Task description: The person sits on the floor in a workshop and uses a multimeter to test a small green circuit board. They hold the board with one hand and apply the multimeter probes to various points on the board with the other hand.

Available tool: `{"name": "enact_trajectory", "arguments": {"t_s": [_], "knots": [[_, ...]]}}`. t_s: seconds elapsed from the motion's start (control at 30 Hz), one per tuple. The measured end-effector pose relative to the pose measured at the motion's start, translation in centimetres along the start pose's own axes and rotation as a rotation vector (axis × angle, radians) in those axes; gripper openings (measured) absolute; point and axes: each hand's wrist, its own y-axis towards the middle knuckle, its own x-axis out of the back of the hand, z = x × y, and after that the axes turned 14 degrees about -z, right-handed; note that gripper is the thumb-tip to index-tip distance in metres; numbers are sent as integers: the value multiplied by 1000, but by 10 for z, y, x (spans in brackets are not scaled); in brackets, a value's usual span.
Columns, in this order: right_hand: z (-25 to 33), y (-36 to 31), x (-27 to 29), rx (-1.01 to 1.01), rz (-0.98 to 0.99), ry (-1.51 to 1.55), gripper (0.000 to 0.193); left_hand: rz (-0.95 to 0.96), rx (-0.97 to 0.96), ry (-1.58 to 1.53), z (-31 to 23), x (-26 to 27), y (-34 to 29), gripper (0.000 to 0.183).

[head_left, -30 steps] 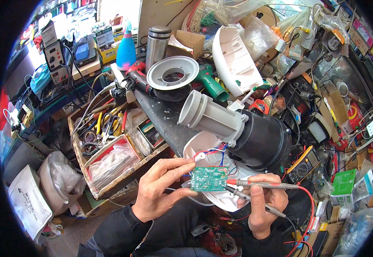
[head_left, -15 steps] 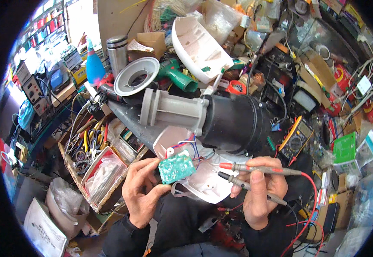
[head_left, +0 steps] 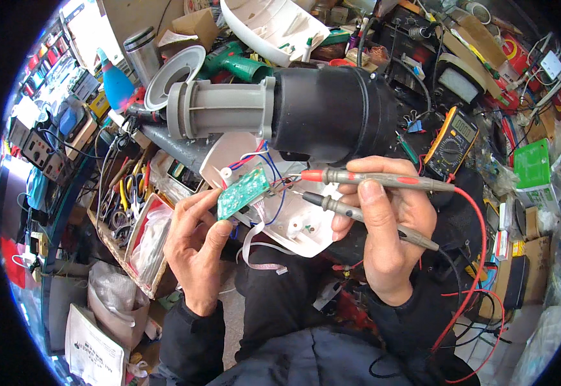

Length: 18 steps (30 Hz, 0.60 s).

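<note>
My left hand [head_left: 196, 241] pinches a green circuit board [head_left: 242, 193] by its lower left edge, tilted solder side up. Red and blue wires [head_left: 254, 156] and a white ribbon cable [head_left: 249, 248] run from the board. My right hand [head_left: 386, 222] grips two multimeter probes together, a red probe [head_left: 370, 179] above a black probe [head_left: 357, 211]. Their tips point left at the board's right side, apart from its face. Beneath lies a white plastic housing [head_left: 309, 235]. Beyond it rests a black motor body [head_left: 322, 112] with a grey cylinder [head_left: 222, 109]. The yellow multimeter [head_left: 452, 143] lies to the right.
At left stands a box of pliers and scissors [head_left: 126, 206]. A white shell [head_left: 274, 26], a green power tool [head_left: 235, 64], a grey ring [head_left: 176, 77] and a steel flask [head_left: 142, 55] lie behind the motor. Boxes and cables [head_left: 541, 83] crowd the right. The red probe lead [head_left: 480, 257] loops beside my right arm.
The view has shifted, so the motor and bench sit higher and further left. The board is tilted more steeply, exposing its ribbon cable. Both probes remain in my right hand.
</note>
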Motion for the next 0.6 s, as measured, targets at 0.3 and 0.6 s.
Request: {"name": "enact_trajectory", "arguments": {"t_s": [0.3,0.6], "knots": [[-3,-1,5,-10,4,38,28,5,16,71,-8,-1,1,39],[-2,-3,12,-40,15,52,28,-14,67,108,-13,-3,1,40]]}}
